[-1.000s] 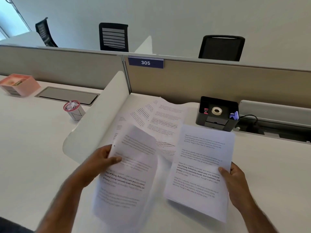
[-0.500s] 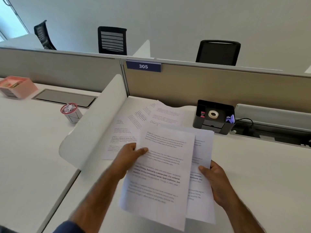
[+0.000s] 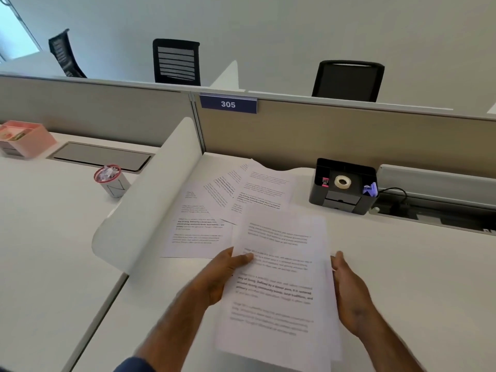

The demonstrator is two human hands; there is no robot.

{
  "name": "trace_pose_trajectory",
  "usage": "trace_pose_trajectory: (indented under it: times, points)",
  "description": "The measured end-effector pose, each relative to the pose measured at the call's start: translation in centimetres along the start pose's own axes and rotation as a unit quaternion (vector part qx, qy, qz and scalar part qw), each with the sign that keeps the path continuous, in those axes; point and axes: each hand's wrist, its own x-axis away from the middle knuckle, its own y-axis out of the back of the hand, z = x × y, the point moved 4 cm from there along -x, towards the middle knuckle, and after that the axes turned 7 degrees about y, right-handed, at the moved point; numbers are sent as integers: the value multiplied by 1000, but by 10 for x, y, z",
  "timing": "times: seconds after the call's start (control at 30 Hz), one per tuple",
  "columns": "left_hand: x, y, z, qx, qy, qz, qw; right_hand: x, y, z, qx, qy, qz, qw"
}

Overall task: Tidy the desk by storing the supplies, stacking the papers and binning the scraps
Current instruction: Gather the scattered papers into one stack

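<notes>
The left hand point(image 3: 225, 275), its forearm entering from 7 o'clock, pinches the sheets point(image 3: 279, 291) at their 9 o'clock edge (thumb on top). The right hand point(image 3: 349, 294), entering from 5 o'clock, lies flat against their 3 o'clock edge, fingers point(image 3: 339, 260) straight.

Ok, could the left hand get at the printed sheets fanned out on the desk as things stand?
Probably yes for reach: the fanned sheets lie just beyond the left hand with nothing between. But it grips the held stack, so it would need to let go first.
</notes>
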Motion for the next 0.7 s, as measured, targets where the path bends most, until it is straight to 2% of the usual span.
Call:
trace_pose_trajectory:
  times: [0.13,0.23,0.27,0.33,0.4,0.47,0.53,0.7]
  points:
    - [-17,-9,-10,-53,-48,-51,996,-11,-1,-3,41,23,15,999]
    - [-40,-3,-25,-134,-95,-153,974,-19,3,0,55,29,-10,998]
    - [-49,4,-33,-169,-116,-209,956,-21,7,2,51,30,-22,998]
    - [-69,26,-49,-270,-142,-328,894,-23,15,6,43,33,-45,998]
    - [-91,48,-62,-370,-116,-400,830,-25,28,6,46,36,-62,996]
    - [-113,68,-69,-442,-61,-417,792,-24,38,9,50,38,-75,995]
    - [-135,78,-73,-492,-34,-404,771,-23,47,10,56,42,-82,994]
    - [-165,88,-67,-525,-10,-375,764,-22,65,8,71,50,-108,990]
